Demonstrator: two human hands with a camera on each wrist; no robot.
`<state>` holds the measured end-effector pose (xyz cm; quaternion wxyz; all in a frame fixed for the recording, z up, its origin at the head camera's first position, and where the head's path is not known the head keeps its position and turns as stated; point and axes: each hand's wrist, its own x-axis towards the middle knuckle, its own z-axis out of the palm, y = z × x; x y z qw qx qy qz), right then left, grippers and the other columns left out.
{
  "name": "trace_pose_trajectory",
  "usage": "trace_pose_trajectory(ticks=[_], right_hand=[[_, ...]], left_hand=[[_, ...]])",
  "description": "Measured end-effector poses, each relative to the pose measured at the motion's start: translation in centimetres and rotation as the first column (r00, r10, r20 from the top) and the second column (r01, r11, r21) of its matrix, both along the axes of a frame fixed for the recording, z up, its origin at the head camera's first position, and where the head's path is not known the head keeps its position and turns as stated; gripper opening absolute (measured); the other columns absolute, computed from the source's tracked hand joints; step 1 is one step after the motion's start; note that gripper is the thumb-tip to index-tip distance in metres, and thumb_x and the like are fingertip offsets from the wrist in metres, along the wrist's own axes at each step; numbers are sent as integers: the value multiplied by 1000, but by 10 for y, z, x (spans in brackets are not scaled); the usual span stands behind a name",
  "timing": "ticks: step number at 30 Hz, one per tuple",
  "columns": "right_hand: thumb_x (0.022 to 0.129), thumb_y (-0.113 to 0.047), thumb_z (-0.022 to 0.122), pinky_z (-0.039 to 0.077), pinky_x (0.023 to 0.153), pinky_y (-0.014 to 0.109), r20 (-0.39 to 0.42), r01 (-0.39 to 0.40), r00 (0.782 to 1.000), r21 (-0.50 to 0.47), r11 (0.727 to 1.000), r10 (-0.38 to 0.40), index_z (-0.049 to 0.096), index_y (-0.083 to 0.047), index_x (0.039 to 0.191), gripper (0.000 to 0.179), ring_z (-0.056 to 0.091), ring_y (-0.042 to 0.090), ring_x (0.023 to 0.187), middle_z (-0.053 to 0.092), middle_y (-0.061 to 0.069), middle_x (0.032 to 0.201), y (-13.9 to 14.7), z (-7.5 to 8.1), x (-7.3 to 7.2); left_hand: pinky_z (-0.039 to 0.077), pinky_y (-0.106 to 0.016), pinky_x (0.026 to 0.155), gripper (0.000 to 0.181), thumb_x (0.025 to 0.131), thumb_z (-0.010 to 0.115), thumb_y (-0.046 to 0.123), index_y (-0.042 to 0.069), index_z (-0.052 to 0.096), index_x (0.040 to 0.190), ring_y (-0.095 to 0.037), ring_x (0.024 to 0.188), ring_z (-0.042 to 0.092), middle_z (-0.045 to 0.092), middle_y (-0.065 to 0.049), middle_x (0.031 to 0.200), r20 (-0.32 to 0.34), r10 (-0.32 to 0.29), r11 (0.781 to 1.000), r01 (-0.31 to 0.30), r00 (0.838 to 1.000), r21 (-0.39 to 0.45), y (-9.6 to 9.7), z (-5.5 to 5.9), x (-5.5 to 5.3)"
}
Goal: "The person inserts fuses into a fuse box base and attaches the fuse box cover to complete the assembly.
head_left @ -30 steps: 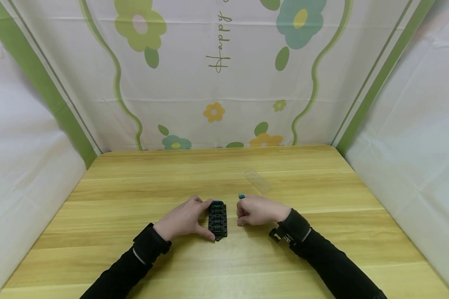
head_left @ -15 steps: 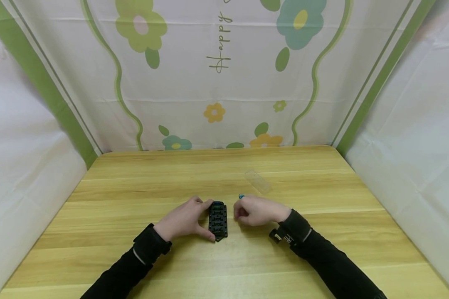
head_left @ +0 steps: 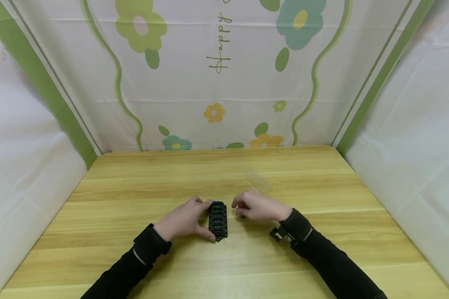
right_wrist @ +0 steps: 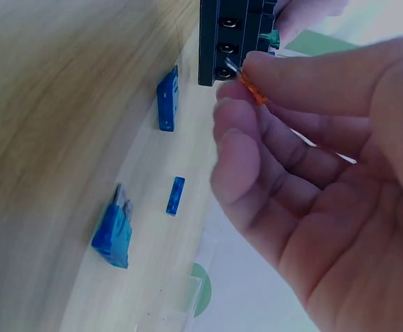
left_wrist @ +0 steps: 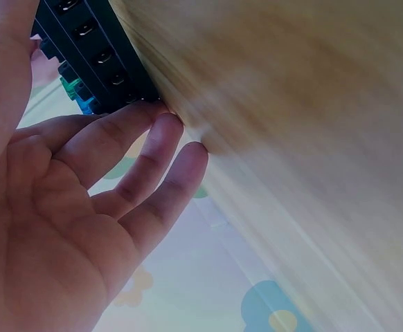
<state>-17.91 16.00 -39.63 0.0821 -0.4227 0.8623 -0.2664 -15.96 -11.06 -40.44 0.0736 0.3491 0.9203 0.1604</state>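
Gripping black fuse block (head_left: 218,222), six o'clock in head view, with left hand (head_left: 182,218) at its nine o'clock; pinching orange blade fuse (right_wrist: 252,90) in right hand (head_left: 261,207), apart from left, near block's three o'clock; showing blue blade fuses (right_wrist: 115,234) toward block's seven o'clock, right wrist view.

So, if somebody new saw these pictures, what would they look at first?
Probably the big green flower at the upper left of the cloth behind the table. Next, the black block near the table's middle, held by the left hand. In the right wrist view, the bright orange piece pinched in the right hand would likely catch the eye too.
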Motion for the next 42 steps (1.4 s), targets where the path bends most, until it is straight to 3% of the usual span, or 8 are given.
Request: trace_pose_trajectory(ticks=[9,33,42], right_hand=[[89,-4,73,51,66,24,-78,12,997,-57,998,-17,73,0,98,9,60,2,71,69,3,87,0,0,-3],[88,-1,74,50,66,23,-111,-29,994,-90,996,19,76,-7,92,7,61,5,73,69,1,87,-4,-1,-5],[86,1,75,52,71,27,-170,-14,985,-121,993,-6,76,-5,93,9,63,9,79,70,2,90,-2,-3,-5]], left_hand=[[49,-37,80,110,66,77,69,4,44,148,-23,101,56,54,-18,123,12,1,1000,-1,1000,-3,0,1,0],[49,-38,82,110,66,76,70,5,44,149,-24,102,56,53,-19,125,9,13,1000,-13,1000,-7,-3,2,1],[49,-39,86,109,66,76,70,7,44,149,-26,106,57,53,-18,124,14,6,1000,-6,1000,5,-3,2,0]])
